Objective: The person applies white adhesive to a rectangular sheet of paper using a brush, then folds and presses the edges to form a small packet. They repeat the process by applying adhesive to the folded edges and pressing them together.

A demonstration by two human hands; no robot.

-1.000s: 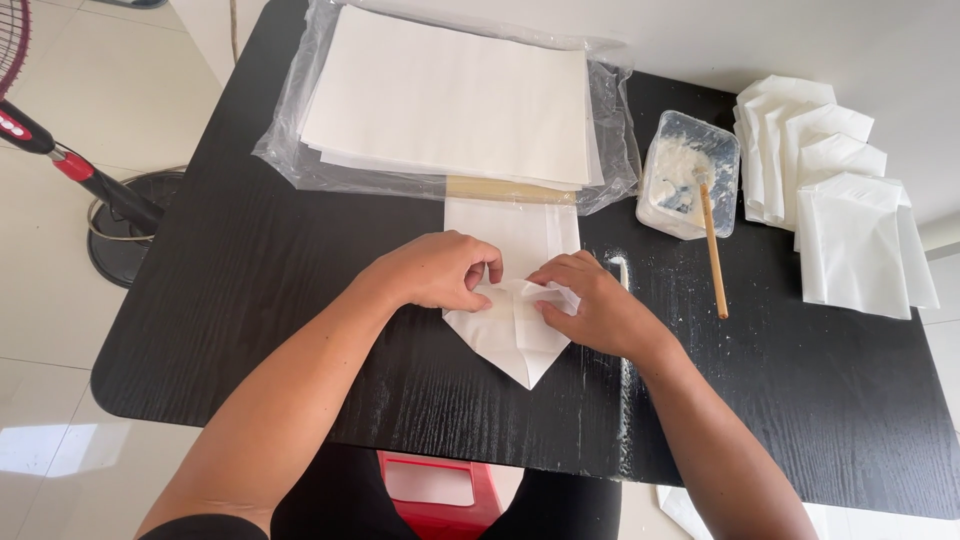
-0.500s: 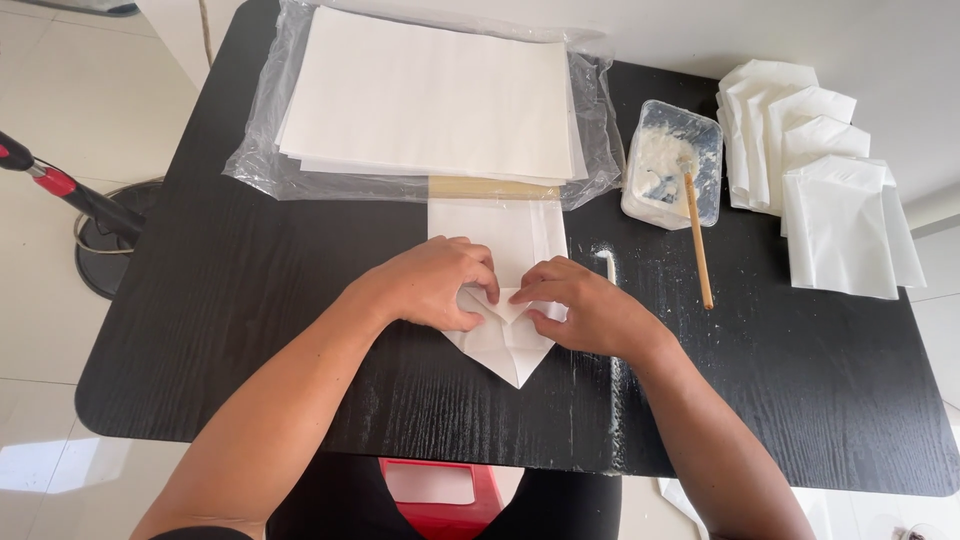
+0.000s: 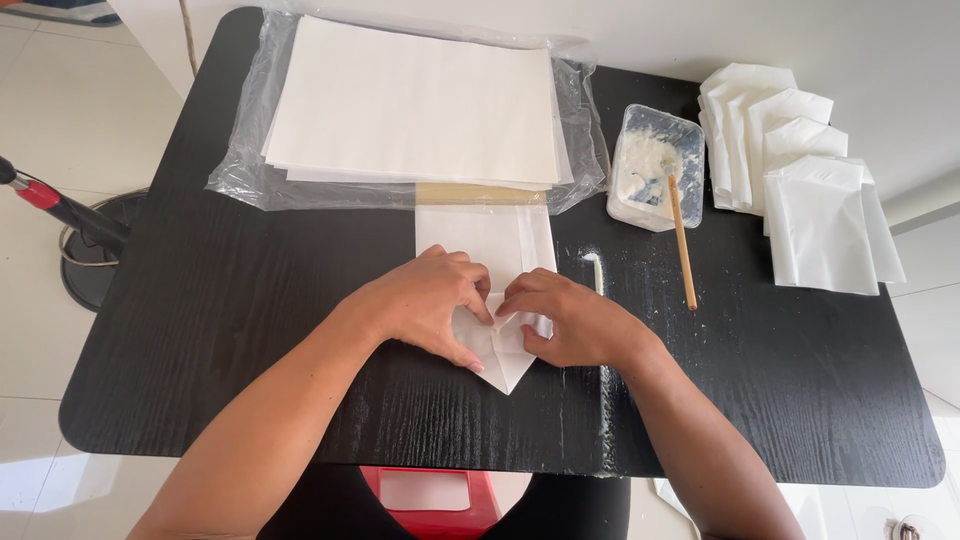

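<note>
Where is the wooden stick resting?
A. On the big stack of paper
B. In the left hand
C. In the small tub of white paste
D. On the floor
C: the stick leans with its top end in the tub of white paste, its lower end on the table.

Black table (image 3: pixel 250 330) with paper sheets (image 3: pixel 410 100)
</note>
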